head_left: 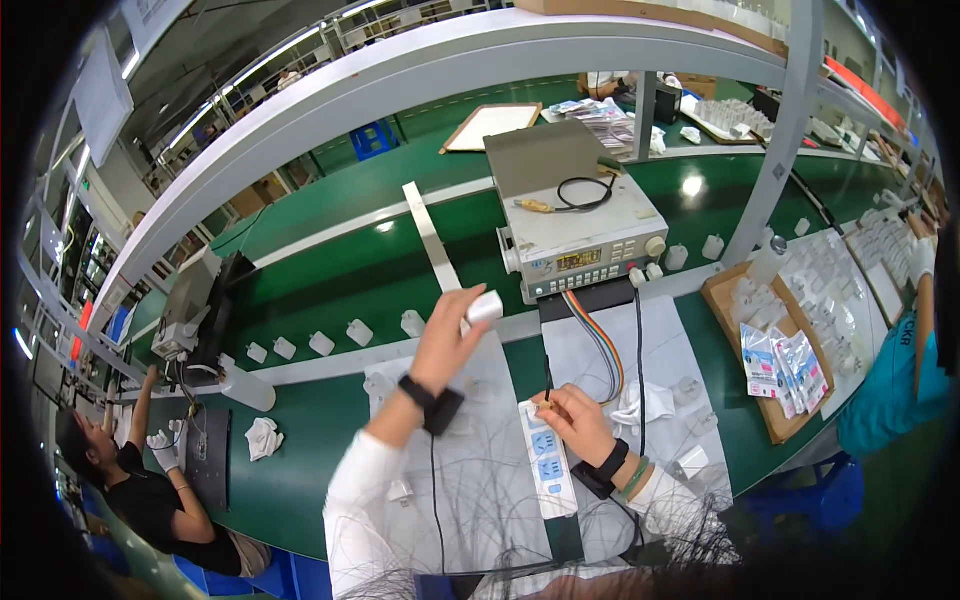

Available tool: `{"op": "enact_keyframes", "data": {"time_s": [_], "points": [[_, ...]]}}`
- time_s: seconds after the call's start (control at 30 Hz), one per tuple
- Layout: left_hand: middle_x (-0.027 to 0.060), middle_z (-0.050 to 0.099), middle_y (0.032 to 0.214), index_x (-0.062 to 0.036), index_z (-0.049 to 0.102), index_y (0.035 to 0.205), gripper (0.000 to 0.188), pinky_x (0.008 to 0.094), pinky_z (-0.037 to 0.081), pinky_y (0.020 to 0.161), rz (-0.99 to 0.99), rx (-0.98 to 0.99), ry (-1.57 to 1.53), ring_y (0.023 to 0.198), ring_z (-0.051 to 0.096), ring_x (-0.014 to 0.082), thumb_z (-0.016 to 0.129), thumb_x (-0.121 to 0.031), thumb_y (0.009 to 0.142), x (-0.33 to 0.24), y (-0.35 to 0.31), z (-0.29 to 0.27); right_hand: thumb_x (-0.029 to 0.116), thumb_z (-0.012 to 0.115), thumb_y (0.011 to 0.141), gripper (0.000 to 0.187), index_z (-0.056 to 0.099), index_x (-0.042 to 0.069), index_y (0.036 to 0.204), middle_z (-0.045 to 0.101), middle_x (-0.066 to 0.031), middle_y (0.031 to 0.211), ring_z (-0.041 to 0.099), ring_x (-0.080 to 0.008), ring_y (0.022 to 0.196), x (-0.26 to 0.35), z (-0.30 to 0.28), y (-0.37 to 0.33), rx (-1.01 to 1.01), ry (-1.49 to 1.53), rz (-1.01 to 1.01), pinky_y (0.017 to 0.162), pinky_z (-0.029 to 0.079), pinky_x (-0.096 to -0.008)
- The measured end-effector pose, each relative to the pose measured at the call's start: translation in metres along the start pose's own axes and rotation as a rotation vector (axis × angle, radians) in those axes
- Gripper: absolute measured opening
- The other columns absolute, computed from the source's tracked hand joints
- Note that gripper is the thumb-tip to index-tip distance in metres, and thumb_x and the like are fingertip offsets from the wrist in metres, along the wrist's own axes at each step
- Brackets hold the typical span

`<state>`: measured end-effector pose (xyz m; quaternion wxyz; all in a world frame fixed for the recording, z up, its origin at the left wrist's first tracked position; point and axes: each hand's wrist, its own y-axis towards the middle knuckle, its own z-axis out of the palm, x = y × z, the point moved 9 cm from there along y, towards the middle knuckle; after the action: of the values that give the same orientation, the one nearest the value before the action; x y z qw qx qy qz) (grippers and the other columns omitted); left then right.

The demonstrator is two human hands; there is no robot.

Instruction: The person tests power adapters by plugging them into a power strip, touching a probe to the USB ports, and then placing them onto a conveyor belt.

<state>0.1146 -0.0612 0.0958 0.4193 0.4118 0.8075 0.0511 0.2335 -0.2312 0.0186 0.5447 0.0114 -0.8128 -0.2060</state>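
Note:
My left hand (447, 345) is raised over the bench, its fingers closed round a small white charger (485, 307). Lower and to the right, my right hand (582, 428) pinches a small brass-coloured connector (545, 405) on a black cable. That connector is at the far end of a white power strip (556, 503) with blue socket faces. Beyond both hands stands a grey bench instrument (585, 235) with a lit display and buttons. A rainbow ribbon cable (598, 335) runs from it towards my right hand.
White chargers (360, 332) line the far ledge. A cardboard tray (715, 300) with packets (780, 370) stands right, near a white cloth (643, 402). A bottle (247, 387) stands left. A person (140, 490) sits at left; another in a teal top (885, 390) is at right. An overhead shelf (400, 70) crosses above.

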Motion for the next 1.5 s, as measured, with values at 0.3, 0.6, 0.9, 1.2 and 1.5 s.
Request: {"op": "enact_keyframes", "data": {"time_s": [0.3, 0.6, 0.9, 1.2, 1.5], "points": [[0.0068, 0.062, 0.108, -0.0122, 0.063, 0.105, 0.025, 0.0387, 0.050, 0.077, 0.017, 0.437, 0.739, 0.101, 0.060, 0.0260, 0.062, -0.015, 0.080, 0.106, 0.063, 0.079, 0.018, 0.067, 0.088, 0.022, 0.064, 0.004, 0.104, 0.059, -0.0055, 0.088, 0.062, -0.0165, 0.071, -0.006, 0.006, -0.001, 0.033, 0.110, -0.004, 0.065, 0.050, -0.0263], [0.0027, 0.061, 0.100, -0.0171, 0.062, 0.104, 0.021, 0.0366, 0.046, 0.076, 0.056, 0.721, 1.475, 0.099, 0.057, 0.0242, 0.057, -0.021, 0.084, 0.175, 0.009, 0.043, 0.019, 0.068, 0.087, 0.023, 0.064, 0.004, 0.104, 0.060, -0.0055, 0.089, 0.063, -0.0166, 0.072, -0.002, 0.001, -0.003, 0.037, 0.101, 0.000, 0.065, 0.051, -0.0267], [0.0074, 0.059, 0.106, -0.0086, 0.060, 0.116, 0.041, 0.0343, 0.050, 0.080, 0.074, 0.029, 0.418, 0.089, 0.059, 0.0222, 0.071, -0.009, 0.077, 0.004, -0.009, -0.047, 0.015, 0.068, 0.086, 0.022, 0.064, 0.004, 0.104, 0.059, -0.0057, 0.086, 0.059, -0.0155, 0.068, -0.016, 0.005, -0.005, 0.027, 0.065, 0.028, 0.063, 0.048, -0.0263], [0.0043, 0.062, 0.113, -0.0050, 0.050, 0.123, 0.043, 0.0305, 0.046, 0.092, -0.458, 0.286, -0.685, 0.108, 0.058, 0.0149, 0.069, -0.007, 0.085, -0.025, -0.171, 0.104, 0.014, 0.068, 0.086, 0.022, 0.064, 0.003, 0.105, 0.058, -0.0066, 0.087, 0.058, -0.0152, 0.068, -0.010, 0.007, 0.002, -0.008, 0.083, -0.026, 0.063, 0.048, -0.0264], [0.0051, 0.061, 0.113, -0.0056, 0.051, 0.124, 0.052, 0.0329, 0.046, 0.086, 0.050, 0.341, 0.068, 0.106, 0.060, 0.0217, 0.073, -0.013, 0.078, -0.069, -0.163, 0.100, 0.015, 0.067, 0.086, 0.022, 0.063, 0.002, 0.104, 0.059, -0.0072, 0.088, 0.058, -0.0158, 0.069, -0.005, -0.002, -0.001, -0.036, 0.082, -0.048, 0.063, 0.048, -0.0267]]}}
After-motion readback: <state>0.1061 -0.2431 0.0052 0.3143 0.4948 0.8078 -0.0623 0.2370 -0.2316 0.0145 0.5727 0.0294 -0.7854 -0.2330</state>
